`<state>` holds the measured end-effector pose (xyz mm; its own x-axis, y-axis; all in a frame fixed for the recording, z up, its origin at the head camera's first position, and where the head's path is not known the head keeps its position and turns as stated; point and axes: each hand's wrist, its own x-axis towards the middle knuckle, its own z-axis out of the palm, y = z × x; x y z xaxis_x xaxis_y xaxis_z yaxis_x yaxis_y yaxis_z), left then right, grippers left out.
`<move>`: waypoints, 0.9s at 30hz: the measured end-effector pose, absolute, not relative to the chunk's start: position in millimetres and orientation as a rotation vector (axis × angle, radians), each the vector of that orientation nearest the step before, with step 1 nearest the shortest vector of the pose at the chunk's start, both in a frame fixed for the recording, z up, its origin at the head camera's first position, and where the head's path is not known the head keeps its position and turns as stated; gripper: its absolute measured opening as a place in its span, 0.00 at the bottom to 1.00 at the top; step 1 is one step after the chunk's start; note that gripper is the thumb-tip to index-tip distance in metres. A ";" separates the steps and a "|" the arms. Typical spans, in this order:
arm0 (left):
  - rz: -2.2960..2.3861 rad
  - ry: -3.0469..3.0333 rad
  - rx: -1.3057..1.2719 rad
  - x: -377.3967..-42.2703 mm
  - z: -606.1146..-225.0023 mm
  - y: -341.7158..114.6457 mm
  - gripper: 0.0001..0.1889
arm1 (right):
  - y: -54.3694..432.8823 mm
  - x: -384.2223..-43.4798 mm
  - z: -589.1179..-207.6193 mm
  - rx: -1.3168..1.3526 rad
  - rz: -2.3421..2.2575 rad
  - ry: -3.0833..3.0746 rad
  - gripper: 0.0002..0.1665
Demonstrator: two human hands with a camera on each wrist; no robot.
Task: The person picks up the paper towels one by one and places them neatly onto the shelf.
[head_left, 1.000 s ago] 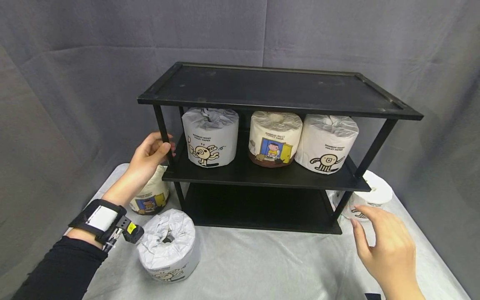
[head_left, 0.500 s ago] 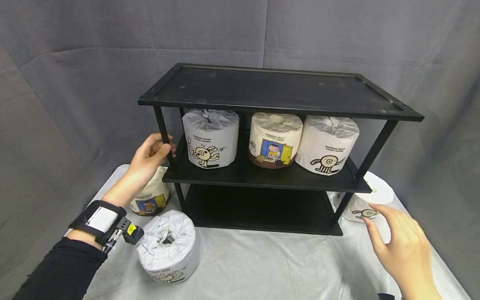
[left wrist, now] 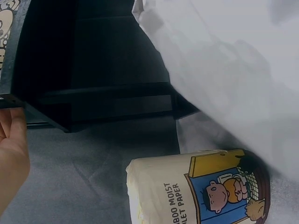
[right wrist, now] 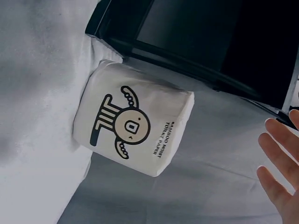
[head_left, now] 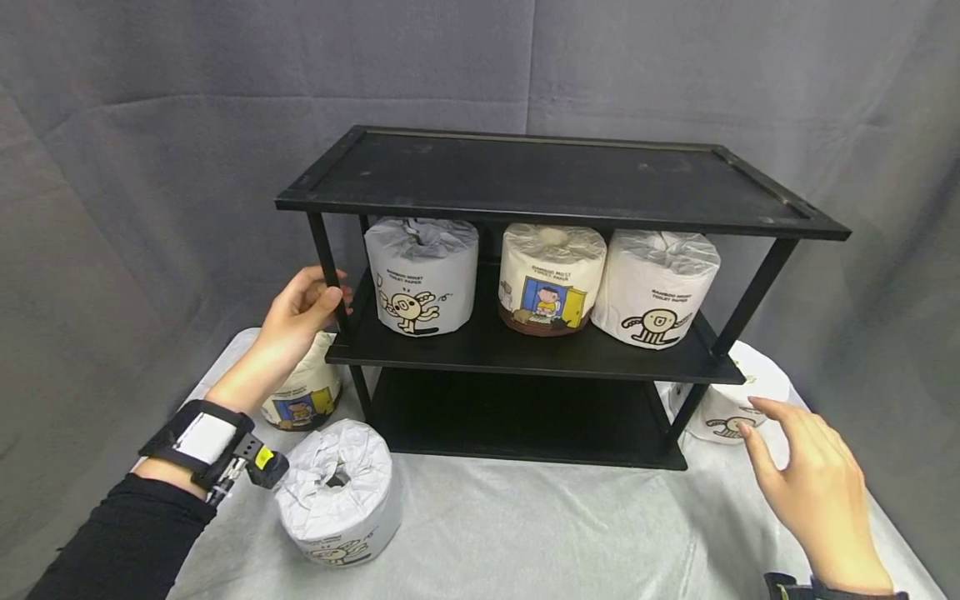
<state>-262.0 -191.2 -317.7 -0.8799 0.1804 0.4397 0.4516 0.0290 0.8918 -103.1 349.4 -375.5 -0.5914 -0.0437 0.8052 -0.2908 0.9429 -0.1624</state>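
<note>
My left hand (head_left: 296,312) grips the left front post (head_left: 322,250) of a black shelf rack (head_left: 540,362), its thumb in front and fingertips showing past the post. In the left wrist view, part of this hand (left wrist: 14,149) shows beside the rack. My right hand (head_left: 813,483) hovers over the table at the right, fingers parted and holding nothing. Just beyond it, a white wrapped toilet roll (head_left: 727,412) stands beside the rack; the right wrist view shows this roll (right wrist: 133,121) apart from the fingers. A white roll (head_left: 420,275), a cream roll (head_left: 551,279) and another white roll (head_left: 652,287) stand on the middle shelf.
A white toilet roll (head_left: 341,500) stands on the pale table cloth (head_left: 540,525) at the front left. Behind my left forearm is a cream roll (head_left: 303,392), partly hidden. A grey curtain (head_left: 600,67) hangs behind the rack.
My right hand has moved to the right, beside the roll at the rack's right side. The left hand stays on the post, and the rolls have not moved.
</note>
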 end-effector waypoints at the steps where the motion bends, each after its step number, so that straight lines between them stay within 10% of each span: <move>1: -1.945 -2.095 -0.655 -262.0 -317.8 -191.3 0.10 | 350.1 -103.6 -375.6 0.231 0.356 -2.199 0.21; 27: -1.920 -2.111 -0.639 -262.1 -318.0 -191.4 0.09 | 383.8 -140.0 -394.4 0.076 0.389 -2.413 0.22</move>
